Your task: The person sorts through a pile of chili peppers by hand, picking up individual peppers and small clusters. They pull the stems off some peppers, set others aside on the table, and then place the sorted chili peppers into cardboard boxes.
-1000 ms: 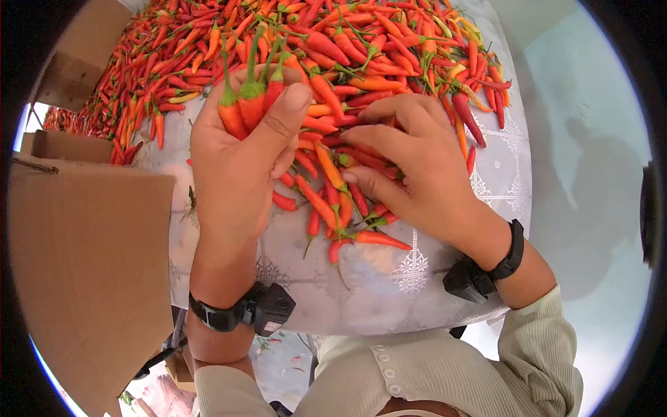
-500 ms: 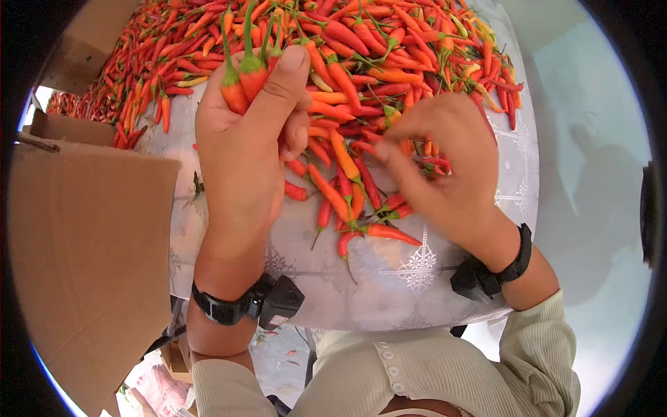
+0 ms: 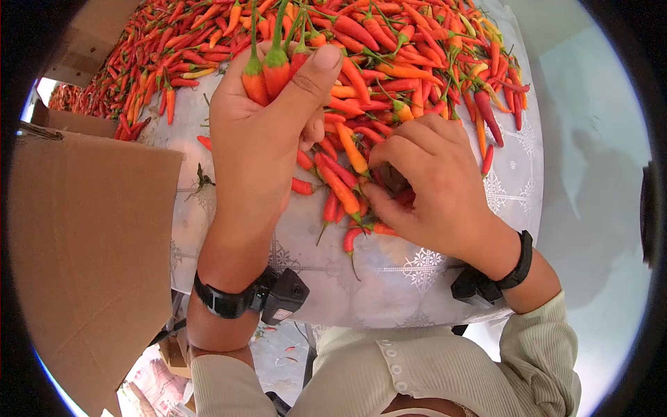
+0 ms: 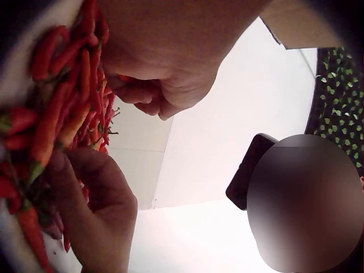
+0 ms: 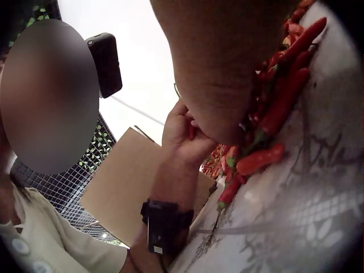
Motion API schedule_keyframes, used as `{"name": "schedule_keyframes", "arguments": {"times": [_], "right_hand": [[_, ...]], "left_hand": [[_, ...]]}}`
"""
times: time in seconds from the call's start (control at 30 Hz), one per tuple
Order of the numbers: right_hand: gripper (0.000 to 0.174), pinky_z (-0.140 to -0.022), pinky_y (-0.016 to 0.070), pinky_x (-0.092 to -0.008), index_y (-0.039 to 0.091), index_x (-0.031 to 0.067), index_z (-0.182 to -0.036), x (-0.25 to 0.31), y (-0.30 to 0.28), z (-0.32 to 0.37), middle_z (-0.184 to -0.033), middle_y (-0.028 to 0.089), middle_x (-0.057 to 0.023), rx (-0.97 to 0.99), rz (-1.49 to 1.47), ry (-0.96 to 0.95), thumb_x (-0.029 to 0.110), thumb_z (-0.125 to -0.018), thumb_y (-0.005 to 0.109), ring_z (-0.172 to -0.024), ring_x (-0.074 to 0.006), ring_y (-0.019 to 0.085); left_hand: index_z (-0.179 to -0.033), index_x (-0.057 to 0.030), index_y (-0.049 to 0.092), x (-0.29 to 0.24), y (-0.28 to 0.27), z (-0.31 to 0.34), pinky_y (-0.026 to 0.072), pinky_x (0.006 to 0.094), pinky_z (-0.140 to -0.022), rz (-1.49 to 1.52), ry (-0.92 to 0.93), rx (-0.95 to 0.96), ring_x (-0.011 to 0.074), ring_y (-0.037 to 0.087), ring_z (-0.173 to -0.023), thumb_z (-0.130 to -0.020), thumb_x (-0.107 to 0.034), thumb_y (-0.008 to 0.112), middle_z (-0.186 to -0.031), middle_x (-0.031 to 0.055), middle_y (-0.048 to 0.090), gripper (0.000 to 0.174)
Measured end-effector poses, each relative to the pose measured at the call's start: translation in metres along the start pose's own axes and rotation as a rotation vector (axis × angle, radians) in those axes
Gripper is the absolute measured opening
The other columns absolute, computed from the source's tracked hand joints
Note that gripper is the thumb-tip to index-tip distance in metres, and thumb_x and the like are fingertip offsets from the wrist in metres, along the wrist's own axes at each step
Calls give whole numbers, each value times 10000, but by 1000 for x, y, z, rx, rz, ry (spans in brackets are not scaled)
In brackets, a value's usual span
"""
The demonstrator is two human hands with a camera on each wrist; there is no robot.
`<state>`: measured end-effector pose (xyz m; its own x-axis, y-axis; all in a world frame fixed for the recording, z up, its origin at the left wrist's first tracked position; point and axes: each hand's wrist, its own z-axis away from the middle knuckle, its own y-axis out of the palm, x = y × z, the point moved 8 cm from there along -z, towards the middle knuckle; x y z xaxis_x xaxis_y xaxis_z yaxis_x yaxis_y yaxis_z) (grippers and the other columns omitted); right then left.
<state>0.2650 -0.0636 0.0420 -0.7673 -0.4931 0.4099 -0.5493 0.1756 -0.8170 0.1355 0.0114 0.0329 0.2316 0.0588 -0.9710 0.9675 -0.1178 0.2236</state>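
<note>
In the head view the left hand (image 3: 260,125) is raised over the table, its fingers curled round several orange and red chillies (image 3: 276,71) whose green stems point up past the thumb. Lower and to the right, the right hand (image 3: 438,184) reaches palm down into loose chillies (image 3: 338,182), thumb and forefinger bent close to them. In the left wrist view the thumb and fingertips of the right hand (image 4: 99,205) are against an orange-red chilli (image 4: 48,131); whether they pinch it is unclear. The right wrist view shows the left hand (image 5: 185,136) with a bit of red between its fingers.
A large heap of chillies (image 3: 410,42) covers the far side of the table, which has a pale patterned cloth (image 3: 333,285). Cardboard boxes (image 3: 90,257) stand at the left. A pale wall (image 3: 590,174) is at the right.
The right hand lifted off the loose chillies, then came down among them again. My left hand keeps its bunch and appears slightly further right in the head view.
</note>
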Motion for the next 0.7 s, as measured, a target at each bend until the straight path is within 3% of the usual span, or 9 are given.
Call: {"name": "schedule_keyframes", "arguments": {"times": [0.2, 0.3, 0.37, 0.47, 0.57, 0.6, 0.7], "right_hand": [[249, -703, 393, -359, 616, 93, -900, -6, -3, 2, -766, 559, -52, -51, 7, 17, 27, -675, 699, -735, -257, 531], [234, -722, 423, -341, 610, 59, -943, -7, -10, 2, -797, 579, -76, -140, -62, -18, -32, -731, 652, -742, -255, 548], [208, -737, 443, -322, 601, 29, -967, -7, -23, 3, -831, 600, -96, -288, -157, -76, -65, -782, 617, -759, -246, 565], [162, -743, 460, -296, 587, -11, -989, -3, -32, 5, -898, 616, -122, -328, -244, -143, -76, -840, 582, -809, -225, 580], [170, -637, 466, -329, 646, 29, -925, -11, -32, 8, -841, 642, -98, -429, -424, -42, -49, -773, 647, -711, -244, 592], [166, -673, 466, -315, 622, 7, -952, -7, -33, 8, -884, 629, -104, -397, -374, -89, -61, -800, 625, -750, -224, 587], [173, -747, 467, -283, 568, -39, -1017, -3, -38, 12, -976, 601, -115, -369, -276, -159, -85, -852, 587, -828, -176, 574]], "left_hand": [[-869, -64, 572, 1, 3, 0, 368, 176, -427, 5, -26, 28, 23, 473, -471, -813, -207, 759, -648, -29, 575, 242], [-909, -28, 581, 2, 5, 2, 427, 183, -493, -114, 4, 67, 37, 535, -552, -818, -202, 754, -705, -11, 609, 262], [-940, -40, 584, -1, 10, 1, 450, 191, -533, -169, 99, 104, 71, 579, -592, -848, -167, 715, -720, 1, 621, 205], [-966, -31, 580, -8, 15, 5, 497, 215, -631, -323, 174, 152, 109, 633, -679, -869, -147, 689, -764, 27, 643, 186], [-994, -9, 564, -14, 19, 6, 522, 237, -693, -447, 342, 216, 131, 655, -727, -876, -145, 679, -794, 46, 647, 214], [-1006, -2, 557, -16, 22, 8, 527, 243, -704, -478, 417, 237, 137, 658, -734, -878, -145, 676, -799, 50, 646, 225], [-1058, 8, 536, -8, 28, 13, 529, 242, -641, -396, 321, 306, 146, 654, -698, -876, -146, 678, -800, 55, 636, 278]]}}
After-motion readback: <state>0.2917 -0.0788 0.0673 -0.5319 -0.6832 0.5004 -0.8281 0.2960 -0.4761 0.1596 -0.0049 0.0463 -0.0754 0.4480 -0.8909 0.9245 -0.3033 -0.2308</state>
